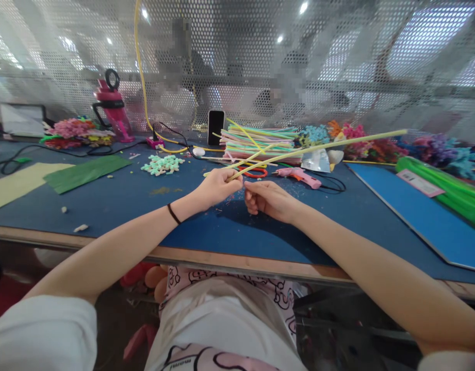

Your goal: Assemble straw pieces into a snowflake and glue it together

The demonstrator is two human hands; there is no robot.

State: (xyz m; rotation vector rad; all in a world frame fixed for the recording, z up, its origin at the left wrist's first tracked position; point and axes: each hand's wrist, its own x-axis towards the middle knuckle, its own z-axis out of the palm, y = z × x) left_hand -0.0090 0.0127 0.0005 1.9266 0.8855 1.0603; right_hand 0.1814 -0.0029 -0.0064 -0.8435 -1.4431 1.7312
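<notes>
My left hand (223, 186) is closed on pale yellow pipe cleaners (338, 146). One long stem runs from its fingers up to the right, and another crosses it near the grip. Just to the right, my right hand (271, 200) has its fingers curled in, with thumb and fingertip close to the left fingertips. Whatever it may pinch is too small or hidden to see. Behind both hands lies a bundle of pastel pipe cleaners (256, 143). Orange-handled scissors (253, 172) and a pink glue gun (299, 177) rest on the blue tabletop (206, 232) nearby.
Mint-green fuzzy pieces (162, 165) lie left of centre, beside a green sheet (88, 171). A phone (216, 127) and a pink bottle (119, 121) stand at the back, before a perforated metal screen (241, 31). Packaged green stems (446, 188) lie on a blue board (407, 216).
</notes>
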